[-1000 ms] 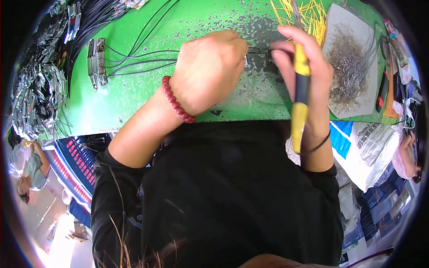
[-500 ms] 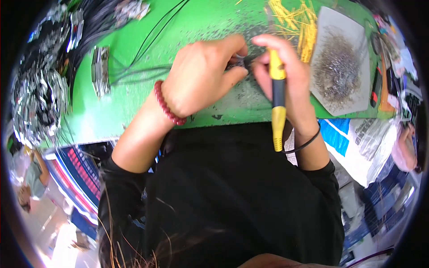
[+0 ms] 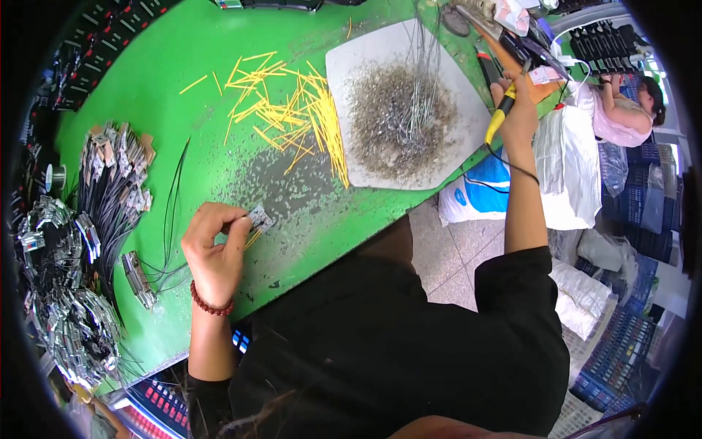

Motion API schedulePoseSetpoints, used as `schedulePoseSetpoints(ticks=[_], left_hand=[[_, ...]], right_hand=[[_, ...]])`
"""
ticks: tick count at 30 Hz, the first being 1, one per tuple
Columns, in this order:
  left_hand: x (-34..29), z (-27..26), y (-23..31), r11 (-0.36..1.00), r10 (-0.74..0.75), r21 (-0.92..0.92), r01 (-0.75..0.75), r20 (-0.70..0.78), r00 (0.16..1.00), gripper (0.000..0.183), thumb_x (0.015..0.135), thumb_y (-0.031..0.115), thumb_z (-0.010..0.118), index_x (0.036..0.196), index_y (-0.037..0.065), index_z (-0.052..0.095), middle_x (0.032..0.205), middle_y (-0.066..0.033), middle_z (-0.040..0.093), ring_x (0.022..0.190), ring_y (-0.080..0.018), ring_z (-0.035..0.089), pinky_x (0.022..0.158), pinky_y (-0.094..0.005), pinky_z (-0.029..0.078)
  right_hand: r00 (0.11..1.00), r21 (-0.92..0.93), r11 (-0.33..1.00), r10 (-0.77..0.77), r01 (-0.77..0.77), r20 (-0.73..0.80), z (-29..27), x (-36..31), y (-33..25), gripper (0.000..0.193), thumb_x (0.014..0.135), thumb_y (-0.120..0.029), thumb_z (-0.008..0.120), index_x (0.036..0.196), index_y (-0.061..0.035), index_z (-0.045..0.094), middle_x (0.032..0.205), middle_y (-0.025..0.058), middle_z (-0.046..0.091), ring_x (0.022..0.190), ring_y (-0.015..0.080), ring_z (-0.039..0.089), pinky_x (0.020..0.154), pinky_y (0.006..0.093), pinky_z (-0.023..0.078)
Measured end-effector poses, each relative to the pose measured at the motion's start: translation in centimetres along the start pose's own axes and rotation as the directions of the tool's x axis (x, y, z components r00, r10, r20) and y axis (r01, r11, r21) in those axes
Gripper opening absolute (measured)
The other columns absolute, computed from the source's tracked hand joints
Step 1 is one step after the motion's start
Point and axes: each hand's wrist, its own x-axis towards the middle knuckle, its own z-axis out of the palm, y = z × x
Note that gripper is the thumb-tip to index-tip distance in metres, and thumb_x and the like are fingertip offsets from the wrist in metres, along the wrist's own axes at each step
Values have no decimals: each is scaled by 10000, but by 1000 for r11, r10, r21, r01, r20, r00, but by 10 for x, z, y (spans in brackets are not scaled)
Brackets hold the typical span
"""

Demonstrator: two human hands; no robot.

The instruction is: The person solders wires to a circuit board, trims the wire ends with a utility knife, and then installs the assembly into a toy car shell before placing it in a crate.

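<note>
My left hand (image 3: 213, 245) is closed over the green tabletop, thumb and forefinger pinching a small metallic part with wires (image 3: 261, 218). A yellow strand shows just below that part. Out to the right, beyond the table's near edge, my right hand (image 3: 521, 121) grips a yellow-and-black soldering iron (image 3: 500, 118), whose black cord hangs past my wrist. Beside the left hand lies a short stack of metallic strips (image 3: 139, 279) with dark wires running from it. Several thin yellow tubes (image 3: 281, 110) are scattered ahead of the left hand.
A pale board (image 3: 358, 62) covered with solder crumbs and thin wires lies between the hands. Bundles of black wires with metal ends (image 3: 113, 172) and a heap of silvery parts (image 3: 73, 333) fill the left side. Tools (image 3: 504, 36) lie far right; another person (image 3: 621, 117) sits beyond.
My hands, close together before, are now far apart. The right hand has carried the soldering iron rightward, past the pale board. My view has turned right; the left hand still pinches the part.
</note>
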Motion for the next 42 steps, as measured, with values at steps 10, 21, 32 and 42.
schedulePoseSetpoints(ticks=[10, 21, 32, 42], left_hand=[[1, 0, 4, 976, -144, -171, 135, -44, 989, 24, 765, -16, 674, 785, -13, 661, 740, -78, 611, 655, -149, 570, 602, -261, 458], [-7, -15, 1, 904, -209, -401, 151, -106, 972, 66, 830, 63, 705, 849, 7, 677, 774, -21, 602, 668, -83, 511, 619, -231, 432], [-10, -27, -7, 623, -331, -758, 193, -32, 943, 99, 891, 91, 665, 935, 4, 678, 855, 11, 651, 770, -35, 553, 694, -200, 461], [-12, -27, -6, 661, -293, -745, 87, -150, 944, 47, 841, 41, 704, 884, 20, 708, 802, 3, 610, 703, -46, 525, 639, -202, 422]], right_hand=[[984, -168, 978, -99, 124, 151, 27, 47, 90, 460, 746, -231, 746, 1150, -86, 581, 1036, 166, 645, 1001, 351, 609, 860, 422, 458], [966, 668, 743, -196, 35, 167, -31, -43, -108, 295, 863, -157, 592, 1132, -47, 538, 979, 53, 569, 777, 104, 544, 673, 220, 429], [612, 720, 84, -464, -689, 640, -37, -125, -256, 385, 858, -32, 574, 1212, -16, 424, 1031, 129, 603, 784, 166, 634, 679, 277, 524], [817, 882, 432, -431, -185, 383, -24, -143, -261, 351, 832, -116, 726, 1126, -26, 557, 922, 67, 622, 773, 118, 568, 709, 244, 459]])
